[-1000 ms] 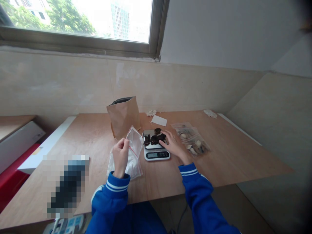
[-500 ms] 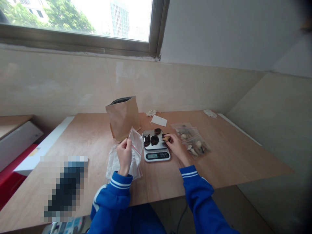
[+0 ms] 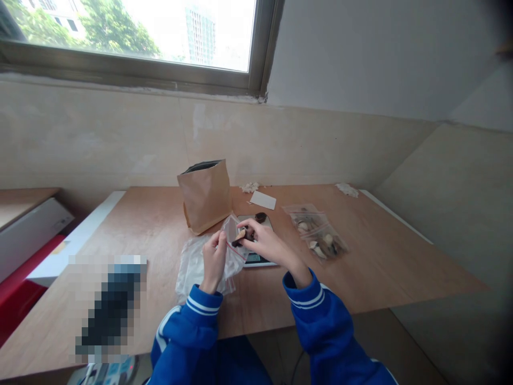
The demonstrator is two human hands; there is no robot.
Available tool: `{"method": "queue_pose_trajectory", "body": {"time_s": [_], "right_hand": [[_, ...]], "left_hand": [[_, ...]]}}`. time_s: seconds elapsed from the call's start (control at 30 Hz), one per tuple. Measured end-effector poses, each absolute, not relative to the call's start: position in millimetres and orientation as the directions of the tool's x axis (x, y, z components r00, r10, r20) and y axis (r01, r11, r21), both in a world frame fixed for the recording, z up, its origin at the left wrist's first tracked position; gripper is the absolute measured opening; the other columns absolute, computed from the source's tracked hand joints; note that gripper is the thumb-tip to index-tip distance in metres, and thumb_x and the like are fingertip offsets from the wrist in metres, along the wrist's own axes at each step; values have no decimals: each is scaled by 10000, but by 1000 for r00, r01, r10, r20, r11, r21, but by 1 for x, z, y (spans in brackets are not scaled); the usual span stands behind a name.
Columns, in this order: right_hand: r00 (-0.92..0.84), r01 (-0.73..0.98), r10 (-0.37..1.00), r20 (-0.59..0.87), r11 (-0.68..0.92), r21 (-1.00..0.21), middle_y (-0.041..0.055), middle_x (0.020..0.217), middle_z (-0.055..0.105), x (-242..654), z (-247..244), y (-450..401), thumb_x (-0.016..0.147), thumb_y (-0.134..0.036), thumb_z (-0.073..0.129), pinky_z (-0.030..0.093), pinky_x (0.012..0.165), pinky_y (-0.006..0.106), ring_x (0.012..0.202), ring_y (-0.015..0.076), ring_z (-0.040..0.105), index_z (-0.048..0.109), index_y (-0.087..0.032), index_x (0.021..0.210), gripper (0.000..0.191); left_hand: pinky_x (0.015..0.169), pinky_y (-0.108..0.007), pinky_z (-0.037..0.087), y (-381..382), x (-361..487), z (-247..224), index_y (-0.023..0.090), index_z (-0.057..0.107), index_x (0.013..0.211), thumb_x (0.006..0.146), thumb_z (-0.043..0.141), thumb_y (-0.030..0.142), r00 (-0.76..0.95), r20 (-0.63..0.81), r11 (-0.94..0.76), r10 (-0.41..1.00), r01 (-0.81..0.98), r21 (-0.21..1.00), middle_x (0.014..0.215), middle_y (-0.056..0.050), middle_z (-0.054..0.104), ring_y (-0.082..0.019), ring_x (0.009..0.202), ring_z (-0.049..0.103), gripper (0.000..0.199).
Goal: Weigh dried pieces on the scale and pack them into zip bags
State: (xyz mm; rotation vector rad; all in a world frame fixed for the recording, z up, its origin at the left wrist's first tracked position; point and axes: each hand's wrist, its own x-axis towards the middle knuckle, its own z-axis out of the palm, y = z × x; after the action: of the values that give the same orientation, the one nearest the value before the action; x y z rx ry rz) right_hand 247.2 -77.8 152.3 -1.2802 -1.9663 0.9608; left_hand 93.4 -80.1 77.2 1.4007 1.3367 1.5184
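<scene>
My left hand (image 3: 214, 258) is closed, pinching the edge of a clear zip bag (image 3: 231, 227) with a red seal line. In the fingers of my right hand (image 3: 268, 243) is a dark dried piece with a tan side (image 3: 239, 236), which looks like dried peel. It is right beside the bag's mouth, over the left side of a small digital kitchen scale (image 3: 262, 262). Another dark curled piece (image 3: 261, 217) rests on the scale's plate. My right hand hides much of the plate and whatever else lies there.
A brown paper bag (image 3: 206, 198) stands open behind my left hand. More clear plastic bags (image 3: 188, 267) lie under it. Filled zip bags (image 3: 320, 235) lie to the right of the scale. Behind are a white card (image 3: 263, 200) and crumpled tissue (image 3: 347, 189). A pixelated dark object (image 3: 114, 305) is at left.
My right hand has moved left from the scale's right side to the zip bag's mouth, carrying the dried peel. My left hand has shifted slightly right with the bag.
</scene>
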Motion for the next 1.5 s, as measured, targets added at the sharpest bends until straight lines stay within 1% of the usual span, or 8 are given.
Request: {"method": "queue_pose_trajectory", "body": {"time_s": [0.17,0.33,0.47,0.57,0.73,0.97,1.27,1.5], "right_hand": [[-467,625,884,-21,313,-715,35,879,660,249,161,-82,806,-288,666,452,724,278,823,194,625,506,-181,1275,507],[-307,556,914,264,397,-730,36,970,662,262,154,-65,907,-365,532,457,703,266,808,159,596,624,-214,1110,269],[-134,583,875,466,450,-677,72,1119,630,285,112,-27,918,-313,468,463,896,341,1032,196,581,634,-211,1069,247],[-174,682,921,348,368,-632,112,1245,577,301,74,-6,900,-353,521,360,1067,435,1235,246,491,626,-221,1150,301],[-232,752,961,153,277,-598,145,1452,377,312,41,-3,805,-509,663,315,1107,477,1382,305,346,478,-263,1377,649],[-219,770,933,284,345,-538,92,1180,522,318,42,-4,862,-365,606,411,1025,396,1159,237,535,598,-250,1217,374],[-158,792,852,499,411,-451,98,1150,576,320,39,-3,867,-188,441,431,972,405,1103,243,536,524,-221,1241,384],[-17,795,840,543,341,-502,82,903,604,317,39,2,841,-223,401,458,781,355,841,226,571,527,-193,934,159]], "left_hand": [[533,-248,323,-80,93,71,206,397,585,876,473,496,-215,304,-297,928,63,953,550,30,381,-123,544,365,418],[500,-246,300,-82,93,70,205,381,568,866,494,489,-305,285,-308,909,-30,951,535,39,350,-112,515,322,427],[485,-243,293,-82,93,69,208,349,552,846,513,490,-406,281,-320,869,-30,947,525,44,329,-108,509,313,439],[480,-246,290,-81,92,66,210,345,550,841,516,489,-432,272,-314,860,-28,949,527,44,328,-109,510,315,438],[487,-253,291,-80,91,62,214,350,563,848,509,471,-457,262,-304,850,-21,952,537,45,328,-111,512,313,416],[473,-253,287,-82,91,63,220,340,556,839,501,498,-450,256,-290,855,-5,957,519,49,309,-111,497,293,428],[471,-254,283,-84,91,65,221,329,551,832,500,511,-456,251,-289,854,-14,957,514,52,295,-108,495,283,439],[472,-251,280,-83,92,63,218,329,557,832,505,511,-450,235,-285,862,-46,957,518,54,297,-106,494,280,438]]}}
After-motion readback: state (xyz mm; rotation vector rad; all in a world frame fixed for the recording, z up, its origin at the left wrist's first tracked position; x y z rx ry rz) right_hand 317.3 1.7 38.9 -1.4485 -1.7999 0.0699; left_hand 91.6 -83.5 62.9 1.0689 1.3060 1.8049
